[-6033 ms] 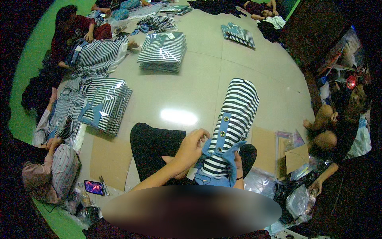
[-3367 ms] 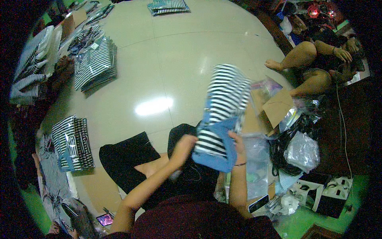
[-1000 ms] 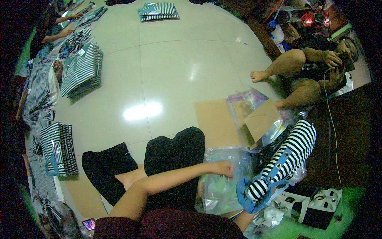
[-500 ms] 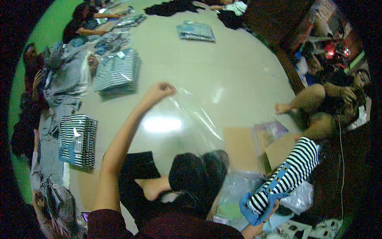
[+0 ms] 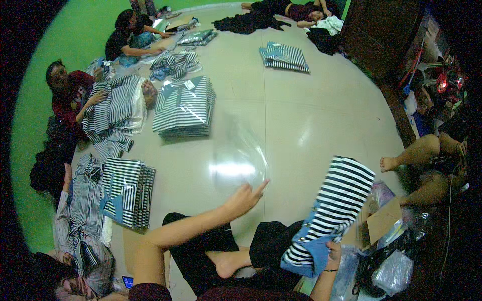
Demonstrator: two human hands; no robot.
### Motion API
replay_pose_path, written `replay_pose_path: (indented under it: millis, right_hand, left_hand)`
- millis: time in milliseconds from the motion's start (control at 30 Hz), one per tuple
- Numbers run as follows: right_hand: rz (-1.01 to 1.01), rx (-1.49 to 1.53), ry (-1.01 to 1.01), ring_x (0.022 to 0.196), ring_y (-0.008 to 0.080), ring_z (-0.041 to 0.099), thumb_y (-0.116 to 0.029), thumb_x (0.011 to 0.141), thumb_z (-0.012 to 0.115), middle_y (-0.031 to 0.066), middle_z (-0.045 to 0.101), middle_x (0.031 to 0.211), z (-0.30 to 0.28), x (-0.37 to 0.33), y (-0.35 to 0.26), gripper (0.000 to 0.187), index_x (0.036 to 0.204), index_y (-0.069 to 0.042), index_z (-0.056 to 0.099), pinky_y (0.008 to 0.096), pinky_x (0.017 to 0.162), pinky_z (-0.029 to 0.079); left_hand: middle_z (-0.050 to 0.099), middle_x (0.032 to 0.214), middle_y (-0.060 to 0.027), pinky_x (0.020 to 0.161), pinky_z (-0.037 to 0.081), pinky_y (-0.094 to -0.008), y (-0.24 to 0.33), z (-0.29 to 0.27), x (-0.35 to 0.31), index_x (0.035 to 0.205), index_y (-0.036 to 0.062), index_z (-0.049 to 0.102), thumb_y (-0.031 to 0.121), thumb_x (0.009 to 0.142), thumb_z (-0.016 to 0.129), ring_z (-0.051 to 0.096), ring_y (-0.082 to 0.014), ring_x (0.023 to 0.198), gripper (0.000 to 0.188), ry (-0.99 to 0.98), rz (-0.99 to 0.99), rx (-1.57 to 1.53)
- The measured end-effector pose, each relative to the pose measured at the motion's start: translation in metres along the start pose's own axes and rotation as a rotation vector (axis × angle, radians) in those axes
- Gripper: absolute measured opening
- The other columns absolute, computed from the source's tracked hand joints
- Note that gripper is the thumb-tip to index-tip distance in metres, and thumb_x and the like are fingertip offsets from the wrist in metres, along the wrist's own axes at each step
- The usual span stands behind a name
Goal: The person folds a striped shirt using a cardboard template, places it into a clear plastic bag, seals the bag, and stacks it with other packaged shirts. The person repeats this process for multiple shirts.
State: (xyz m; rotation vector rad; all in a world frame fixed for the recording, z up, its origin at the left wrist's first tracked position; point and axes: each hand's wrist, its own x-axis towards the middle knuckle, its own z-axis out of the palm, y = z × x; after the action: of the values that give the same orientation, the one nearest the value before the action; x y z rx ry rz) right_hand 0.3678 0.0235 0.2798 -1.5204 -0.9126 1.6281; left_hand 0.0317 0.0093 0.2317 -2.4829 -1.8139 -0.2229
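Note:
My right hand (image 5: 332,255) is closed on the lower end of a folded black-and-white striped shirt (image 5: 334,200) with a blue denim collar and placket. The shirt stands tilted up beside my right knee. In front of my crossed legs, my left hand (image 5: 245,199) has its index finger stretched out, the others curled. A clear plastic bag (image 5: 246,150), blurred and hard to see against the floor, trails from its fingertips.
Stacks of bagged striped shirts lie at the left (image 5: 128,193), farther ahead (image 5: 185,108) and at the far middle (image 5: 285,57). Cardboard (image 5: 384,220) and clear plastic packaging (image 5: 394,271) lie at my right. Several people sit along the left wall; another person's legs (image 5: 427,150) are at the right.
My left hand has come down and nearer, sweeping the plastic bag across the floor. My right hand has raised the striped shirt inward, toward my knees. The whole view has shifted.

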Motion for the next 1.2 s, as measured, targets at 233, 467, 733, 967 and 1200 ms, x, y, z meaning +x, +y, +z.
replay_pose_path:
  millis: [233, 467, 733, 967, 1200]
  right_hand:
    - [0.239, 0.032, -0.325, 0.069, 0.0208, 0.057, -0.006, 0.063, 0.064, 0.0095, 0.059, 0.078, 0.050, -0.003, 0.017, 0.031, 0.091, 0.002, 0.054, 0.0331, 0.063, 0.047]
    - [0.321, -0.283, -0.323, 0.087, 0.0176, 0.052, -0.009, 0.058, 0.070, 0.0067, 0.055, 0.097, 0.060, 0.013, 0.047, 0.053, 0.106, -0.004, 0.048, 0.0314, 0.078, 0.041]
    - [0.358, -0.283, -0.466, 0.090, 0.0164, 0.051, -0.011, 0.060, 0.069, 0.0063, 0.054, 0.100, 0.095, 0.051, 0.050, 0.057, 0.111, -0.003, 0.045, 0.0313, 0.081, 0.039]
    - [0.579, 0.010, -0.616, 0.089, 0.0173, 0.052, -0.010, 0.062, 0.068, 0.0081, 0.053, 0.102, 0.164, 0.095, 0.044, 0.057, 0.112, -0.003, 0.042, 0.0309, 0.080, 0.041]
    - [0.551, -0.455, -0.839, 0.095, 0.0190, 0.048, -0.013, 0.061, 0.070, 0.0084, 0.050, 0.109, 0.188, 0.112, 0.059, 0.065, 0.117, -0.003, 0.038, 0.0314, 0.082, 0.040]
  left_hand:
    - [0.033, 0.122, -0.0204, 0.060, 0.045, -0.0385, 0.010, 0.107, -0.031, 0.103, 0.0097, 0.048, 0.027, 0.079, 0.045, 0.056, -0.0308, 0.068, 0.030, -0.482, -0.338, -0.401]
    - [0.048, 0.087, -0.0142, 0.068, 0.040, -0.0373, -0.035, 0.130, -0.068, 0.086, 0.0048, 0.050, 0.015, 0.072, 0.055, 0.048, -0.0298, 0.079, 0.019, 0.365, -0.886, -0.528]
    - [0.052, 0.076, -0.0116, 0.071, 0.036, -0.0349, -0.068, 0.164, -0.073, 0.076, 0.0025, 0.055, 0.017, 0.066, 0.062, 0.047, -0.0274, 0.078, 0.019, 0.486, -1.253, -0.666]
    - [0.059, 0.071, -0.0102, 0.061, 0.042, -0.0295, -0.053, 0.158, -0.071, 0.080, 0.0004, 0.061, 0.018, 0.073, 0.059, 0.053, -0.0203, 0.063, 0.019, 0.474, -1.267, -1.056]
    - [0.057, 0.071, -0.0060, 0.060, 0.040, -0.0230, -0.062, 0.116, -0.067, 0.076, -0.0014, 0.060, 0.013, 0.073, 0.059, 0.050, -0.0111, 0.066, 0.015, 0.867, -1.356, -1.223]
